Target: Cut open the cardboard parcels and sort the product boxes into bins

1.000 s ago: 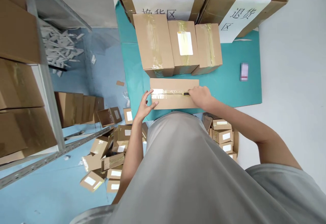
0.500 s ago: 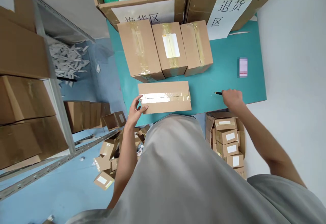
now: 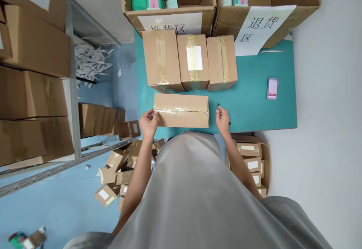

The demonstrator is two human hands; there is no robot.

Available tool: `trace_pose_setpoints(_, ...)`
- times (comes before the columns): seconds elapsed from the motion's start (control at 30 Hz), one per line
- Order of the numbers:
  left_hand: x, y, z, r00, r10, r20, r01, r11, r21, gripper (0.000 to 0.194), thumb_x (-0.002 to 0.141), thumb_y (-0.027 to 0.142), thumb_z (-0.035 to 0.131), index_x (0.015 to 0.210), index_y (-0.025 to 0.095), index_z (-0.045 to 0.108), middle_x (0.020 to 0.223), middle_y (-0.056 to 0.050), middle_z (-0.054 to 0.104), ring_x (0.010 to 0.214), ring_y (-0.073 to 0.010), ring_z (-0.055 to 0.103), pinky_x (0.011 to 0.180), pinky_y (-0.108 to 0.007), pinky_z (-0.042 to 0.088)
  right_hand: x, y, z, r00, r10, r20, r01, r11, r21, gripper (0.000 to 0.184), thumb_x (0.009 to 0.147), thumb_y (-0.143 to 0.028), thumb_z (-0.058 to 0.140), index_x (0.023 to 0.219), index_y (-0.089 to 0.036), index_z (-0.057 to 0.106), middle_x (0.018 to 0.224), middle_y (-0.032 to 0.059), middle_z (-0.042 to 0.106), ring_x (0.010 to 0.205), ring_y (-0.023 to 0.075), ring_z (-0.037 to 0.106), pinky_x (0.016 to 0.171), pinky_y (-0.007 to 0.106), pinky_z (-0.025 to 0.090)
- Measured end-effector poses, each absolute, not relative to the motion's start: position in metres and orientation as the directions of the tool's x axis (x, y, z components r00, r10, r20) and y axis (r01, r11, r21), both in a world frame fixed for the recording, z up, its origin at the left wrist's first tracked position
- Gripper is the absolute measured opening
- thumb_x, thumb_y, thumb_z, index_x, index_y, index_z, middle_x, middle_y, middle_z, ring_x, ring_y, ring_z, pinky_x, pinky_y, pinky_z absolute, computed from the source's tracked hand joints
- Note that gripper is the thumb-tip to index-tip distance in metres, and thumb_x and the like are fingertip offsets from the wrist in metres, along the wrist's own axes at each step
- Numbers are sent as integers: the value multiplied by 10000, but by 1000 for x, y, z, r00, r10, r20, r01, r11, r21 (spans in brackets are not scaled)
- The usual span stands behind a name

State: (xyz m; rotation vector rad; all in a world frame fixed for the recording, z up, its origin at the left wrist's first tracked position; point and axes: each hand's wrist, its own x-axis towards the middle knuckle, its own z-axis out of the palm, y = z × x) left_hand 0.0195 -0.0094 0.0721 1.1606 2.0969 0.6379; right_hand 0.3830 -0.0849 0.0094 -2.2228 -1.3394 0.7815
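Observation:
A long cardboard box with clear tape along its top lies at the near edge of a green table. My left hand is at the box's left end, its thumb and fingers closed at the corner by the tape's end. Just off the right end of the box, my right hand is closed around a slim dark tool. The tool sticks out on both sides of the fist; whether it is a knife or a pen cannot be made out.
Three taped cardboard boxes stand in a row behind. Two large open cartons with paper signs hold green boxes. A blurred pink-and-white item lies at the right. Shelves of boxes rise at left; loose boxes litter the floor.
My right hand has come left with the dark tool, from the table's right part to beside the long box. My left fingers have drawn closer together at the box's end. The camera view has shifted.

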Motion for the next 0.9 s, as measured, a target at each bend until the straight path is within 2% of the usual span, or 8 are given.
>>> trace_pose_setpoints(0.1,21,-14,75,-410,862,-298,564,496,660,432,935,404,714,1253,128,811,1254,-168,803,1017,-292,793,1086,-461,617,356,-78,28,329,926,-186,570,-352,-742,449,1176,-420,403,1315,-178,755,1307,176,766,1128,262,732,1026,367,600)
trace_pose_setpoints(0.23,26,-21,76,-435,856,-280,505,489,711,402,899,437,746,1160,138,808,1138,-119,787,927,-242,735,1007,-400,611,338,-73,50,341,915,-217,575,-385,-722,375,1106,-417,558,1281,-158,764,1274,173,761,955,238,747,969,363,615)
trace_pose_setpoints(0.33,34,-27,74,-438,838,-326,372,499,783,370,900,491,736,1063,164,791,894,-31,713,852,-206,666,915,-342,592,338,-71,61,339,917,-212,560,-377,-738,412,1112,-498,533,1179,-179,785,1201,161,784,1016,259,751,1003,381,610)
trace_pose_setpoints(0.43,41,-33,72,-397,841,-366,252,484,838,357,871,462,723,1097,193,790,898,-16,703,902,-202,667,935,-330,581,340,-67,68,261,940,-220,430,-318,-845,543,1119,-643,481,1186,-206,797,1146,134,826,1088,274,768,1054,403,609)
trace_pose_setpoints(0.6,22,-50,76,-152,903,-403,183,426,886,708,774,362,738,1466,215,706,1196,-105,778,1206,-295,748,1103,-457,603,347,-61,79,59,930,-363,214,-367,-905,702,1047,-724,573,1456,-186,764,1208,128,850,966,265,800,883,398,678)
trace_pose_setpoints(0.7,1,-64,82,116,941,-317,358,258,897,901,796,344,761,1671,272,560,1588,-161,653,1537,-364,603,1261,-572,528,353,-61,89,-56,897,-438,248,-413,-877,840,1024,-628,663,1768,-277,495,1398,102,793,747,178,757,751,357,680)
trace_pose_setpoints(0.83,-1,-78,89,329,913,-243,693,-58,719,882,846,275,799,1693,251,556,1845,-186,382,1767,-478,243,1404,-724,281,342,-58,99,-80,937,-341,511,-255,-821,965,1024,-440,712,1868,-325,260,1545,126,705,857,199,770,986,441,675)
trace_pose_setpoints(0.9,14,-77,90,433,868,-243,743,-192,641,864,860,172,745,1701,231,557,1890,-187,309,1789,-492,162,1401,-745,273,326,-52,99,-118,952,-282,625,-149,-766,979,1044,-382,684,1884,-309,187,1628,155,650,1043,269,782,1082,497,643)
